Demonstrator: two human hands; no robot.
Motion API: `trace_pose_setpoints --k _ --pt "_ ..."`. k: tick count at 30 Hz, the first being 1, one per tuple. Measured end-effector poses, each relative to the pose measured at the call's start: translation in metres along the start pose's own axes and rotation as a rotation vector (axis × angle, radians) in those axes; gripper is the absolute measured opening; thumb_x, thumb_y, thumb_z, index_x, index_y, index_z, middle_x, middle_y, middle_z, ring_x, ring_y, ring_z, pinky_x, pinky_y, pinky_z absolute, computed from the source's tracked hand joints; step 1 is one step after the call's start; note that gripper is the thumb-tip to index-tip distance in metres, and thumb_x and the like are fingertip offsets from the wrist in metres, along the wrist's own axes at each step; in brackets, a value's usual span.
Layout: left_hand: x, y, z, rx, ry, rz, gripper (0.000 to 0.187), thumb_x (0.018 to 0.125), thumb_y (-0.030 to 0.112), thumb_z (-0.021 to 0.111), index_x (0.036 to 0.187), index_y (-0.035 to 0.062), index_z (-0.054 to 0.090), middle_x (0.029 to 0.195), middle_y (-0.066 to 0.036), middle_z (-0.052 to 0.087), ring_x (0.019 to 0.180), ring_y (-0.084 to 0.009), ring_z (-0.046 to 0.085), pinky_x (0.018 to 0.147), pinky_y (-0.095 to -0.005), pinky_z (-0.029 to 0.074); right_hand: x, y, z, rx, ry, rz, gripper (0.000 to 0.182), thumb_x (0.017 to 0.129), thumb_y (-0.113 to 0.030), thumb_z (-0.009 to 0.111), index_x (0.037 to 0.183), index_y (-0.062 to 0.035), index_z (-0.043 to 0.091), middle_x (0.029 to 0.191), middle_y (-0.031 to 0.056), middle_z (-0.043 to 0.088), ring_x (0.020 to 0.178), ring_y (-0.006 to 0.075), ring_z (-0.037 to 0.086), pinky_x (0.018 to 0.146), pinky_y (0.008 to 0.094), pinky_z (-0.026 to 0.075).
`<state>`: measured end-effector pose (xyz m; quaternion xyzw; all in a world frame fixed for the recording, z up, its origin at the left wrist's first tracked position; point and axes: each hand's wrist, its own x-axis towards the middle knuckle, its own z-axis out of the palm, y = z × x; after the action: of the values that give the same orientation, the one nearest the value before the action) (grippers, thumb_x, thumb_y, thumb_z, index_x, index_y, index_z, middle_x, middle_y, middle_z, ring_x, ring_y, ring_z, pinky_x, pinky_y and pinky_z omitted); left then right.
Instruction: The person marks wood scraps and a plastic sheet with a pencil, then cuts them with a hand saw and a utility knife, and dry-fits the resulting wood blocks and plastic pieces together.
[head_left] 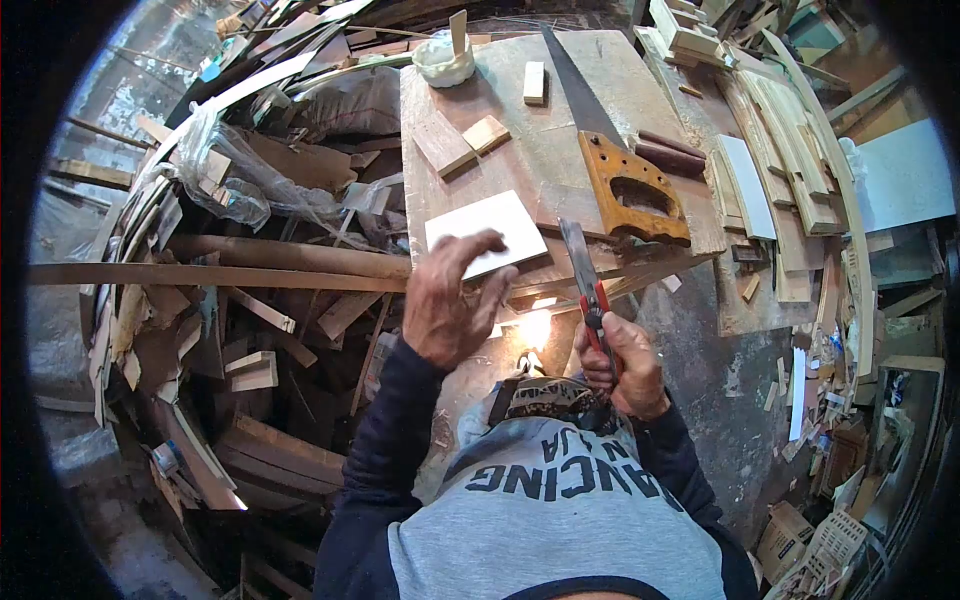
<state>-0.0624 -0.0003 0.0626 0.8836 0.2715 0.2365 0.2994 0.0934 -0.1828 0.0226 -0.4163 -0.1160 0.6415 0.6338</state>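
Observation:
My left hand (pixel 450 305) hovers at the near edge of a white rectangular board (pixel 488 228), thumb and fingers apart and a little blurred. Wrapped round the handle of a red and black utility knife (pixel 592 300) are the fingers of my right hand (pixel 630 367). Its long grey blade points up over the near edge of the wooden worktop (pixel 560 65). Just beyond the knife lies a handsaw with an orange-brown wooden handle (pixel 632 195). Two small wood blocks, one brownish (pixel 440 142) and one paler (pixel 487 134), touch each other behind the white board.
At the worktop's far end stand a whitish tub (pixel 443 62) with a stick in it and a small pale block (pixel 535 83). Dark reddish pieces (pixel 670 155) lie beside the saw. Scrap wood and plastic sheeting (pixel 225 180) crowd the left; stacked planks (pixel 785 140) lie right.

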Motion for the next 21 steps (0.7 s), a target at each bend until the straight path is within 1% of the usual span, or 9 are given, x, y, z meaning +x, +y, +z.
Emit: trace_pose_setpoints --k 1,4,7,8,11,15,16,19,21 --pt "0.007 -0.006 -0.005 0.171 0.006 0.045 0.049 0.085 0.03 0.073 0.123 0.0028 0.057 0.116 -0.016 0.064 0.115 -0.0322 0.059 0.096 -0.0428 0.047 0.0 0.001 -0.004 0.002 -0.026 -0.01 0.053 0.098 -0.055 0.05 0.087 -0.0039 0.057 0.059 -0.0051 0.042 0.046 0.0023 0.033 0.041 0.019 0.023" --pt "0.026 -0.022 -0.002 0.351 -0.045 0.126 0.075 0.079 0.044 0.075 0.136 0.0054 0.045 0.136 -0.017 0.05 0.132 -0.0373 0.042 0.109 -0.0524 0.033 0.0 0.002 -0.009 -0.072 -0.024 0.014 0.051 0.099 -0.053 0.05 0.082 -0.0051 0.058 0.058 -0.0058 0.042 0.046 0.0022 0.033 0.042 0.0189 0.024" --pt "0.03 -0.036 0.009 0.477 -0.209 0.034 0.09 0.072 0.051 0.078 0.14 0.0073 0.039 0.143 -0.017 0.041 0.133 -0.039 0.039 0.107 -0.0597 0.031 -0.004 -0.004 -0.004 -0.293 0.106 0.045 0.052 0.099 -0.052 0.049 0.079 -0.0054 0.059 0.056 -0.0056 0.043 0.047 0.0028 0.036 0.044 0.0197 0.026" --pt "0.03 -0.041 0.011 0.429 -0.198 0.068 0.091 0.071 0.051 0.079 0.141 0.0089 0.038 0.142 -0.017 0.042 0.132 -0.038 0.039 0.106 -0.064 0.029 -0.005 -0.001 -0.007 -0.359 0.123 -0.004 0.053 0.099 -0.052 0.048 0.079 -0.0047 0.06 0.056 -0.0052 0.043 0.048 0.0034 0.037 0.045 0.0203 0.028" --pt "0.026 -0.047 0.01 0.345 -0.224 0.065 0.091 0.071 0.053 0.078 0.141 0.0102 0.04 0.141 -0.016 0.043 0.134 -0.0375 0.038 0.107 -0.0647 0.027 -0.004 0.013 -0.015 -0.621 0.228 -0.179 0.053 0.1 -0.051 0.047 0.087 -0.0019 0.063 0.058 -0.0026 0.047 0.051 0.0069 0.043 0.049 0.0241 0.034" --pt "0.009 -0.036 0.012 0.462 -0.178 0.149 0.086 0.071 0.05 0.078 0.139 0.0116 0.044 0.139 -0.015 0.044 0.13 -0.0367 0.041 0.11 -0.0633 0.025 -0.003 0.019 -0.005 -0.833 0.338 -0.36 0.05 0.102 -0.046 0.046 0.101 0.0001 0.064 0.064 0.0023 0.052 0.057 0.0117 0.05 0.054 0.03 0.041" --pt "0.008 -0.033 0.012 0.469 -0.165 0.143 0.082 0.073 0.05 0.077 0.139 0.0118 0.046 0.139 -0.016 0.045 0.128 -0.0371 0.044 0.11 -0.0633 0.024 -0.002 0.028 -0.014 -0.865 0.32 -0.301 0.046 0.102 -0.044 0.045 0.107 -0.0011 0.061 0.07 0.008 0.056 0.061 0.0164 0.057 0.057 0.0333 0.045" --pt "0.0 -0.035 0.016 0.497 -0.177 0.14 0.078 0.075 0.05 0.074 0.138 0.0119 0.048 0.14 -0.017 0.045 0.128 -0.0372 0.044 0.11 -0.0639 0.023 -0.003 0.031 -0.012 -0.829 0.307 -0.235 0.045 0.102 -0.042 0.048 0.104 0.0016 0.06 0.065 0.003 0.049 0.06 0.0097 0.049 0.054 0.0257 0.037" --pt "-0.004 -0.026 0.016 0.571 -0.189 0.204 0.072 0.079 0.047 0.071 0.135 0.0062 0.05 0.139 -0.021 0.047 0.126 -0.0389 0.048 0.112 -0.064 0.019 0.0 0.033 -0.01 -0.894 0.319 -0.365 0.046 0.102 -0.042 0.046 0.102 0.0016 0.06 0.064 0.0042 0.049 0.058 0.0117 0.05 0.052 0.0273 0.038"
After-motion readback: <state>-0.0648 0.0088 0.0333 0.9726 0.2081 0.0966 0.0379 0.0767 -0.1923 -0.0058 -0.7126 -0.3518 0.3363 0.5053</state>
